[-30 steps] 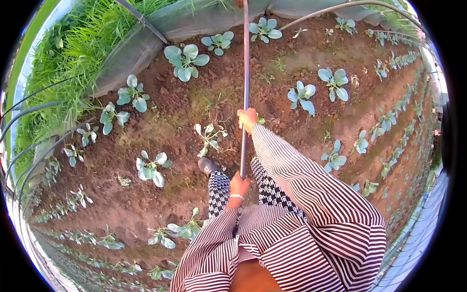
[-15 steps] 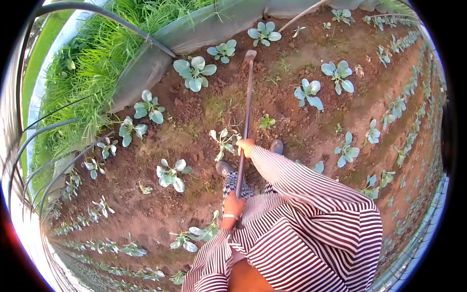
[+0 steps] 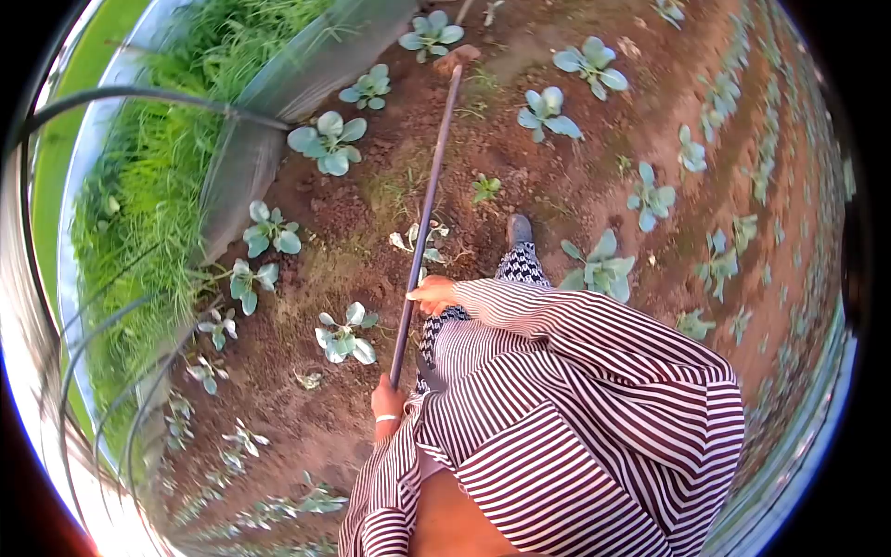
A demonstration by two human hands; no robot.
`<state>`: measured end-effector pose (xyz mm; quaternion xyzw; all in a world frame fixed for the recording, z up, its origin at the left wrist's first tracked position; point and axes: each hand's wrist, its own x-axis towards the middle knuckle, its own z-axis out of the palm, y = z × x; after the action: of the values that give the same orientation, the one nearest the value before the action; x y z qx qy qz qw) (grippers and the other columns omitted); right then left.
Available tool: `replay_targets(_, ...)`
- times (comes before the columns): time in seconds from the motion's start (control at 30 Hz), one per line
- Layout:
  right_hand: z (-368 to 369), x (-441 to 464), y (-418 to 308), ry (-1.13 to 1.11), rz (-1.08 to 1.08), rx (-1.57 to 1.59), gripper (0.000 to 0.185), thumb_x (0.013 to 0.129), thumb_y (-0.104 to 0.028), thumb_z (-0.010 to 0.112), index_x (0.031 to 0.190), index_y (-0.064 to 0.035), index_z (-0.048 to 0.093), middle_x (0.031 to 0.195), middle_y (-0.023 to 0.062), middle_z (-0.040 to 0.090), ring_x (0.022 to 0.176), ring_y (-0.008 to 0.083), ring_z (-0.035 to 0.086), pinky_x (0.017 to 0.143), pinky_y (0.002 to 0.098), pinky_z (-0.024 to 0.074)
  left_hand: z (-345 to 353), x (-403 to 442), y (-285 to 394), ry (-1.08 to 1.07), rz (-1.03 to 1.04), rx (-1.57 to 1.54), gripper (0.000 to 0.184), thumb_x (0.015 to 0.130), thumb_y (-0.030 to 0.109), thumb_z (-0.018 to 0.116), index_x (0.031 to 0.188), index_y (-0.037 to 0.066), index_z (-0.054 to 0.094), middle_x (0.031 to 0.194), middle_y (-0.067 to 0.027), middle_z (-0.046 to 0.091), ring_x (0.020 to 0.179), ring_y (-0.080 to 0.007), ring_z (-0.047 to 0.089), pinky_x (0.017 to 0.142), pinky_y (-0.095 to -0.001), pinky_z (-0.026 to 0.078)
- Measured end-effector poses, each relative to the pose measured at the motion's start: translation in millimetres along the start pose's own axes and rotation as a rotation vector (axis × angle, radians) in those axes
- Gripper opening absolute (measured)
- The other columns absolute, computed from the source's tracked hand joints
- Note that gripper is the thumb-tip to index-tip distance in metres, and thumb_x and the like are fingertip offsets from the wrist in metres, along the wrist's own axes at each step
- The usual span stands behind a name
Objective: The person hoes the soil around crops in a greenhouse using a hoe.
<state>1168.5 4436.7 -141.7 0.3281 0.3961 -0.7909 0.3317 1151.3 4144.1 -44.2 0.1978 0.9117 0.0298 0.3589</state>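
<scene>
A long-handled hoe slants away from me over brown soil. My left hand, with a white band at the wrist, is closed around the handle near its lower end. Farther up, my right hand also grips the handle. At the far end, the hoe's soil-coloured head rests at the ground, its edge hard to make out. Close to it grow a leafy seedling and another seedling. A pale, wilted plant lies partly behind the handle.
My shoe is planted beside a small green plant. A larger leafy plant stands just right of my leg. Rows of seedlings run along the right. Plastic sheeting, tall grass and curved hoops border the left.
The hoe has tilted, its handle's near end shifting left along with both hands. My right foot shows farther forward, and the view has shifted. Both hands keep their hold.
</scene>
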Motion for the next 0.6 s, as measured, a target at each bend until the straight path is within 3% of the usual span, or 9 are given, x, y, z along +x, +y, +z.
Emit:
replay_targets(0.07,-43,-8,26,-0.1,-0.091,0.148,0.032,0.085,-0.029,0.06,0.091,0.0016,0.057,0.072,0.0103,0.06,0.058,0.0167,0.058,0.052,0.0292,0.051,27,38,-3,-0.053,0.079,-0.01,0.028,0.07,0.017,0.063,0.089,0.001,0.051,0.078,-0.0269,0.061,0.077,-0.0445,0.059,0.069,-0.0511,0.047)
replay_targets(0.13,-79,-62,32,0.245,-0.221,0.228,0.035,0.084,-0.029,0.061,0.097,0.0037,0.057,0.084,0.0181,0.064,0.07,0.0244,0.065,0.06,0.0344,0.0555,23,77,44,-0.105,0.124,-0.032,0.033,0.071,0.019,0.063,0.095,-0.001,0.052,0.085,-0.0279,0.061,0.083,-0.0439,0.059,0.074,-0.0496,0.047)
replay_targets(0.17,-111,-73,50,0.334,-0.255,0.309,0.035,0.084,-0.029,0.061,0.097,0.0028,0.057,0.086,0.018,0.064,0.072,0.0235,0.065,0.058,0.0333,0.0545,5,89,76,-0.126,0.132,-0.051,0.035,0.072,0.02,0.062,0.099,-0.001,0.053,0.089,-0.0282,0.061,0.085,-0.0432,0.06,0.075,-0.0487,0.047)
replay_targets(0.23,-169,-128,71,0.577,-0.298,0.464,0.012,0.082,-0.016,0.059,0.079,-0.0041,0.056,0.069,0.0113,0.06,0.054,0.0189,0.058,0.046,0.032,0.05,-43,90,132,-0.226,0.141,0.15,0.037,0.073,0.019,0.061,0.102,-0.001,0.053,0.093,-0.0289,0.06,0.089,-0.0422,0.06,0.078,-0.0469,0.047)
replay_targets(0.27,-232,-122,121,0.561,-0.359,0.694,0.01,0.081,-0.014,0.059,0.082,-0.0044,0.056,0.067,0.0103,0.06,0.053,0.0192,0.057,0.047,0.0326,0.0501,-68,82,154,-0.156,0.16,0.141,0.033,0.072,0.019,0.06,0.098,-0.002,0.054,0.092,-0.0285,0.06,0.087,-0.0425,0.059,0.077,-0.0471,0.047)
replay_targets(0.33,-264,-202,151,0.906,-0.349,0.77,0.008,0.082,-0.015,0.058,0.083,-0.0075,0.055,0.068,0.0081,0.061,0.055,0.0198,0.058,0.049,0.0344,0.0499,-109,71,181,-0.103,0.18,0.182,0.031,0.072,0.018,0.059,0.095,-0.002,0.056,0.091,-0.0275,0.061,0.086,-0.0423,0.059,0.076,-0.0468,0.047)
replay_targets(0.4,-292,-261,204,1.066,-0.339,0.901,0.008,0.083,-0.015,0.056,0.08,-0.0082,0.054,0.068,0.0058,0.06,0.055,0.0197,0.058,0.051,0.0346,0.0492,-132,72,213,-0.122,0.187,0.251,0.033,0.071,0.018,0.061,0.097,-0.002,0.056,0.091,-0.0265,0.061,0.086,-0.0416,0.06,0.076,-0.0462,0.047)
replay_targets(0.5,-324,-306,306,1.079,-0.369,1.064,0.009,0.086,-0.015,0.053,0.081,-0.0075,0.051,0.065,0.0051,0.055,0.057,0.0192,0.056,0.055,0.0344,0.0501,-143,72,234,-0.115,0.198,0.325,0.038,0.069,0.016,0.06,0.102,-0.002,0.055,0.088,-0.0275,0.062,0.088,-0.042,0.06,0.079,-0.0463,0.048)
replay_targets(0.6,-308,-336,395,0.89,-0.419,1.436,0.007,0.085,-0.012,0.053,0.08,-0.0064,0.052,0.069,0.007,0.056,0.067,0.0191,0.057,0.058,0.0346,0.0501,-170,48,300,-0.061,0.13,0.42,0.041,0.066,0.018,0.065,0.101,-0.001,0.056,0.087,-0.0252,0.063,0.086,-0.0393,0.061,0.077,-0.0438,0.048)
